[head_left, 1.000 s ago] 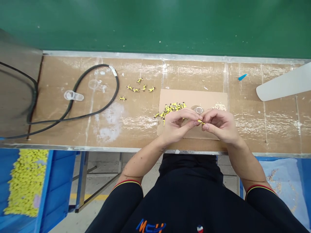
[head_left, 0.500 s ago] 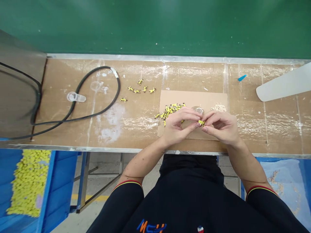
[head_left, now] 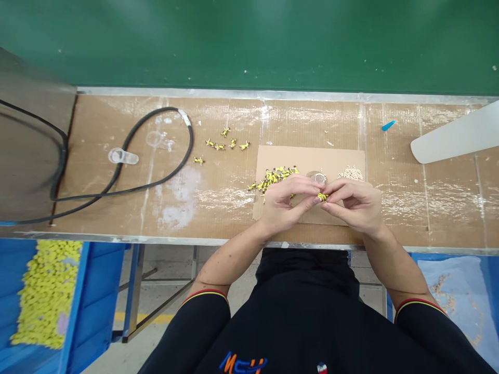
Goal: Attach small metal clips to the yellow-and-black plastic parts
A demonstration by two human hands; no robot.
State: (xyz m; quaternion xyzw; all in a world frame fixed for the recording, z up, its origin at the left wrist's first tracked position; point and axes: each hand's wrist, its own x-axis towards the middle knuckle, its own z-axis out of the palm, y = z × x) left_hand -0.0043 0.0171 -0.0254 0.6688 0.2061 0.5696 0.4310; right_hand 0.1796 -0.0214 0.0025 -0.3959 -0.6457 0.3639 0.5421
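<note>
Between the fingertips of both hands is a small yellow figurine (head_left: pixel 322 197). My left hand (head_left: pixel 286 201) pinches it from one side, and my right hand (head_left: pixel 356 201) closes on it from the other. Under them lies a flat cardboard sheet (head_left: pixel 307 154). A pile of yellow and black figurines (head_left: pixel 275 175) sits on the sheet, partly hidden by my left hand. Just beyond my fingers stands a small round clear container (head_left: pixel 319 177). Past my right hand is a heap of tiny pale pieces (head_left: pixel 350 173).
Several loose figurines (head_left: pixel 220 147) lie left of the sheet. Farther left are a looped black cable (head_left: pixel 191 143) and a clear plastic piece (head_left: pixel 123 156). A blue cap (head_left: pixel 388 125) and a white tube-like object (head_left: pixel 456 132) are at right. Blue bins (head_left: pixel 91 296) stand below the table edge.
Both hands keep nearly the same place and grip. The figurine between the fingertips has shifted only very slightly to the left.
</note>
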